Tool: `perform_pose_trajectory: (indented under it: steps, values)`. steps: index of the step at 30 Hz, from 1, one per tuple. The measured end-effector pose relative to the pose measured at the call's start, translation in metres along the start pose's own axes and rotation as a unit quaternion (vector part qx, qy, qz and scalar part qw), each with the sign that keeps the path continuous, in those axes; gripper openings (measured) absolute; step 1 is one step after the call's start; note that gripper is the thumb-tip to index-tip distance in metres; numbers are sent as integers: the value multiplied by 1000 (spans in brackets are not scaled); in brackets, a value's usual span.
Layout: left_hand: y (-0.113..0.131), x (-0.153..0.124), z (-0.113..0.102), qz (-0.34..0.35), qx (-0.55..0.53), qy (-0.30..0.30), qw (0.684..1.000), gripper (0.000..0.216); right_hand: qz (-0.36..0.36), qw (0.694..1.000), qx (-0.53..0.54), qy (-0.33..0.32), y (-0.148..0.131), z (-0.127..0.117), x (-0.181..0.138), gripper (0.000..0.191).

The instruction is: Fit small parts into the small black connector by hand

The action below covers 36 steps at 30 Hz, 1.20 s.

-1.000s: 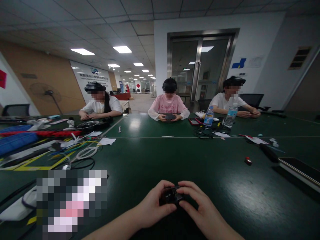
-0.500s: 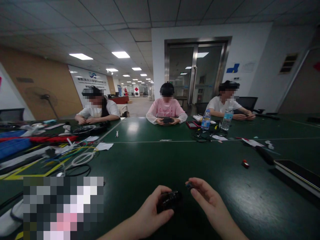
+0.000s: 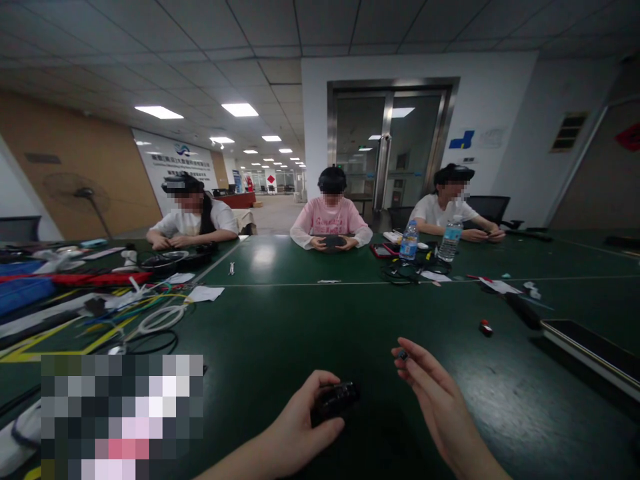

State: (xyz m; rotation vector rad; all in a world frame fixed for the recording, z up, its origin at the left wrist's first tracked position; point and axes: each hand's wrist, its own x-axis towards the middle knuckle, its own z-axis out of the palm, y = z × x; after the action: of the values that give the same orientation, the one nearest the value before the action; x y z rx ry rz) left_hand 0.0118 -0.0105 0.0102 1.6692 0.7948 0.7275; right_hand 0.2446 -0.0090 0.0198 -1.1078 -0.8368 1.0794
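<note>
My left hand point(image 3: 306, 421) is closed around a glossy black rounded object point(image 3: 339, 400) low over the green table, thumb on the near side and fingers over the far side. Its exact kind cannot be made out. To the right, my right hand point(image 3: 441, 397) pinches a tiny dark, bluish-grey piece point(image 3: 402, 355) between thumb and fingertips. The piece is too small to name. A gap separates the two hands, and the piece is apart from the black object.
A small red and silver item point(image 3: 485, 327) lies right of my hands, near a long black-topped device point(image 3: 590, 347). Coiled white cable point(image 3: 163, 319) and clutter fill the left. Water bottles point(image 3: 409, 240) stand farther back. Several people sit across the green table point(image 3: 280, 327).
My right hand has moved right and slightly up with the tiny piece, widening the gap. The left hand keeps the black object almost in place.
</note>
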Motion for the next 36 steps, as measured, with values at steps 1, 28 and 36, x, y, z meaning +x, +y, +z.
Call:
perform_pose_trajectory:
  steps: [1, 28, 36]
  values:
    - [0, 0, 0, -1, -2, -3, 1000, 39, 5, 1000, 11, 3, 0, 0, 0, 51]
    - [-9, 2, -1, -14, 1, -8, 1000, 45, 57, 998, 19, -13, -5, 11, -4, 51]
    - [-1, -1, -2, -10, 39, -8, 999, 45, 43, 999, -18, -6, -3, 8, -4, 50]
